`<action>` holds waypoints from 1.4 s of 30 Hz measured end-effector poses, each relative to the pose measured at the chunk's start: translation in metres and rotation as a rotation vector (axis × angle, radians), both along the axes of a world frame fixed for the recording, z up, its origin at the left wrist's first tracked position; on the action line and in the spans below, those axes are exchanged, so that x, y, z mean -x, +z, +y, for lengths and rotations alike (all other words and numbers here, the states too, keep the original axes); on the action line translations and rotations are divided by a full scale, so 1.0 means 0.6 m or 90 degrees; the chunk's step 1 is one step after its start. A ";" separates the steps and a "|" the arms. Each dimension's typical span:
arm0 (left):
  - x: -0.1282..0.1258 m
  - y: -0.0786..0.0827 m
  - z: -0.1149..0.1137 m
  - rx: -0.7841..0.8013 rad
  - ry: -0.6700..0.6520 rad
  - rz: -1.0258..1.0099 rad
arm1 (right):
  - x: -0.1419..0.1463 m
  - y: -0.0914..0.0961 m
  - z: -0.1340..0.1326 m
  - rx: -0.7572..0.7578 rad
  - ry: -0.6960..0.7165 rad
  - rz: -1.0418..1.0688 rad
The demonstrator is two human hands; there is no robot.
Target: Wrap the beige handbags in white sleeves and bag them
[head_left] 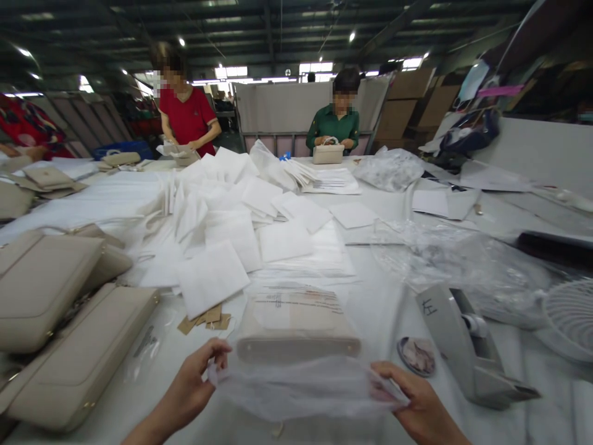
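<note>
Left hand (197, 376): bare, slender, with slim fingers (217, 345). Left forearm (155, 421): bare, smooth in outline, cut off by the lower edge. Right hand (416, 395): bare, likewise slender, partly hidden. Right forearm (445, 431): bare where visible; fine detail blurred.

Tape disp. (456, 355) marked poss. "KH"; plastic bag (299, 378) print illeg.

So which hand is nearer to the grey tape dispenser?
Right. The right hand holds the plastic bag left of the grey tape dispenser; the left hand is at the bag's opposite side, farther off.
</note>
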State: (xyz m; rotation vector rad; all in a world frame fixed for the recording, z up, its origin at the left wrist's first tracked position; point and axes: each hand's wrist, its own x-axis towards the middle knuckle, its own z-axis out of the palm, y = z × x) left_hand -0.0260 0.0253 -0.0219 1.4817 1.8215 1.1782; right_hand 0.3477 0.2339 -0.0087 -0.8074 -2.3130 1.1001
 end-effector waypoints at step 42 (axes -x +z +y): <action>-0.008 -0.113 0.100 0.094 0.319 -0.068 | 0.109 -0.116 0.047 0.240 -0.404 -0.002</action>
